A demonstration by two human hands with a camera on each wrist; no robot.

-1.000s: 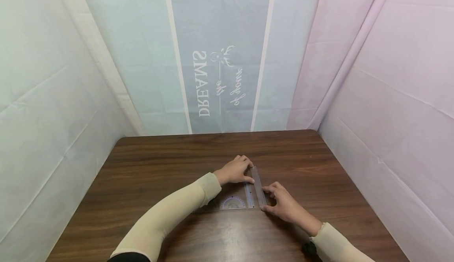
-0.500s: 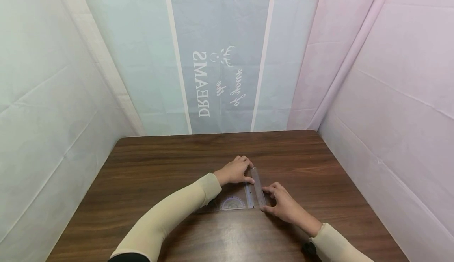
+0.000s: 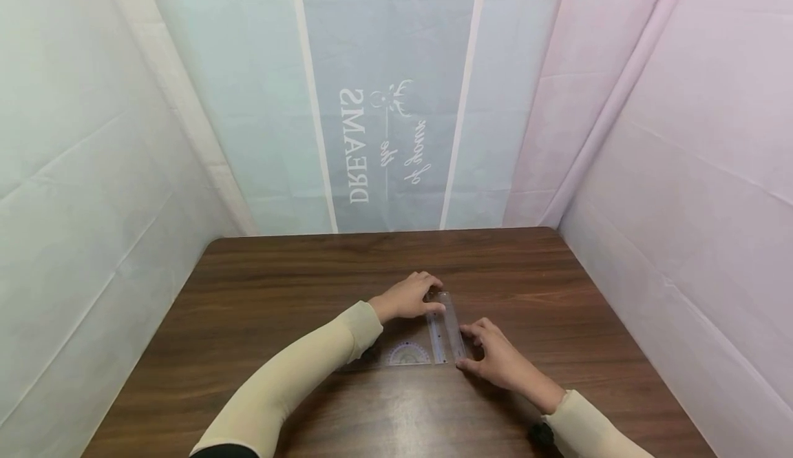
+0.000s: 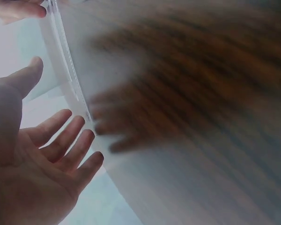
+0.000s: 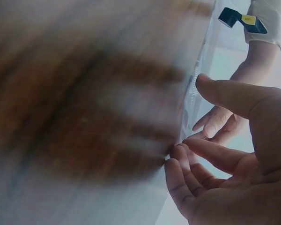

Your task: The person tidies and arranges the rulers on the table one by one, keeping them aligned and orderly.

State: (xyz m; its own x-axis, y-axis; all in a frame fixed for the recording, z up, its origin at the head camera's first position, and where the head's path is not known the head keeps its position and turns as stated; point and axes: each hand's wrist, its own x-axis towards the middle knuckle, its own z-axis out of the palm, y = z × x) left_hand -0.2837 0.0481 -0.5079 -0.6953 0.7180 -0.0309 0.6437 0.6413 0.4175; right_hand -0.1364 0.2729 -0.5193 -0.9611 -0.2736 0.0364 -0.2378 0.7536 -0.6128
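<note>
A clear ruler (image 3: pixel 454 330) lies on the table, slanting slightly, in the head view. Just left of it are a narrow scale strip with blue markings (image 3: pixel 436 341) and a clear half-round protractor scale (image 3: pixel 409 353). My left hand (image 3: pixel 407 297) reaches over the far end of these pieces, thumb apart from the fingers. In the left wrist view, its spread fingers (image 4: pixel 84 140) are near the clear edge. My right hand (image 3: pixel 493 356) is at the ruler's right side, thumb at the near end and fingertips against the long edge. Part of the clear plastic is hidden under the left forearm.
The brown wood-grain table (image 3: pixel 297 265) has its far edge against a printed cloth backdrop (image 3: pixel 387 141). Pale cloth walls (image 3: pixel 694 189) stand on both sides. A dark device (image 5: pixel 246 21) with a yellow label sits on the left wrist.
The ruler, looking tilted and greyer before, now appears flatter and clearer beside the strip. My left thumb has lifted slightly away. The right hand stays almost in place.
</note>
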